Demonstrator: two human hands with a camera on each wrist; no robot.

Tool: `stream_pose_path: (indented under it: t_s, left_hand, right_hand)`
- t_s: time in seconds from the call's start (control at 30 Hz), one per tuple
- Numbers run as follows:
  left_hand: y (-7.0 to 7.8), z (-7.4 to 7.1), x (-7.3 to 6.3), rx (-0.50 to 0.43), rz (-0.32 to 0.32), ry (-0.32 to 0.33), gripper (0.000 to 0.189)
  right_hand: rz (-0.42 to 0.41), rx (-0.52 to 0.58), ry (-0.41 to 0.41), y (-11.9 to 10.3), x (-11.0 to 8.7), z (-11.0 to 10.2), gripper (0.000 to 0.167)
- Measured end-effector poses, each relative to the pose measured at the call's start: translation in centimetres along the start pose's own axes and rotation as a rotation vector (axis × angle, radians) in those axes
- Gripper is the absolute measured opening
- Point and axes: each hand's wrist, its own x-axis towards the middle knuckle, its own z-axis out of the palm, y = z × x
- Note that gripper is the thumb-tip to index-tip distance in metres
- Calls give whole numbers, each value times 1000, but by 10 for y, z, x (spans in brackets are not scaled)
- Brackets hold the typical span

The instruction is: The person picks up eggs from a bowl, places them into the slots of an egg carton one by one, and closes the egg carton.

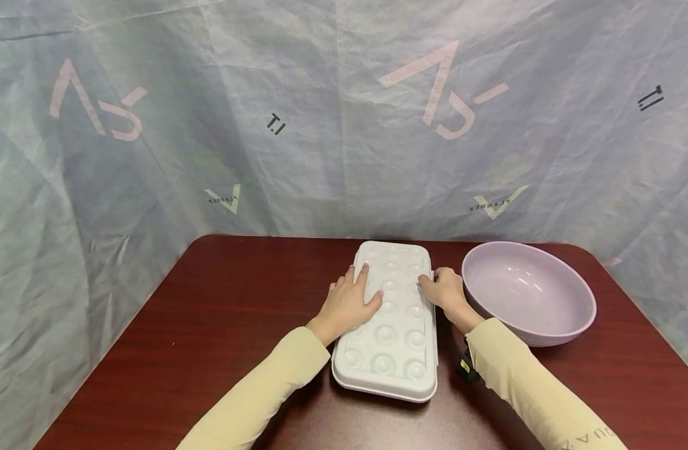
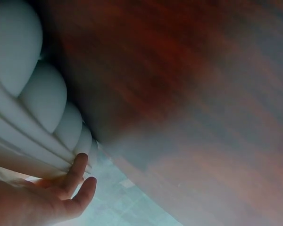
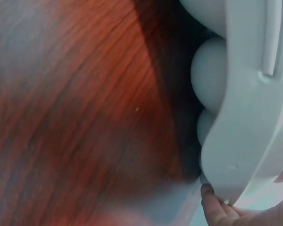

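A white plastic egg box (image 1: 384,335) with a closed lid lies lengthwise on the table; rows of round dimples mark its top. My left hand (image 1: 346,303) rests on the lid's left side, fingers spread, with the thumb and index finger flat on top. Some of its fingertips reach the side edge in the left wrist view. At the right long edge, my right hand (image 1: 446,290) pinches the box, thumb over the lid and fingers curled at the side. In the right wrist view, rounded cups (image 3: 210,75) bulge below a side flap (image 3: 245,108).
A large lilac bowl (image 1: 526,290) stands to the right of the box, close beside my right wrist. The dark red wooden table (image 1: 226,312) has a grey printed cloth (image 1: 321,125) hanging behind it and at its sides.
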Motion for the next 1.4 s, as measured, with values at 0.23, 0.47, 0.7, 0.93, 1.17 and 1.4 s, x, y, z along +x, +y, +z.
stream_pose_path:
  t_s: [0.23, 0.47, 0.7, 0.93, 1.17, 1.4]
  left_hand:
    - [-1, 2, -1, -4, -8, 11, 72]
    - [0, 2, -1, -4, -10, 10, 72]
    - [-1, 3, -1, -7, -16, 7, 72]
    - [-2, 2, -2, -18, -24, 13, 72]
    - [2, 3, -1, -9, -44, 36, 72]
    - [7, 4, -1, -11, -59, 65, 72]
  right_hand:
    - [11, 6, -13, 1, 4, 2, 26]
    - [23, -6, -49, 1, 6, 1, 32]
    - [44, 29, -73, 1, 6, 1, 33]
    - [31, 48, -69, 2, 7, 2, 27]
    - [-27, 13, -47, 4, 7, 2, 24]
    - [-40, -9, -105, 0, 10, -3, 28]
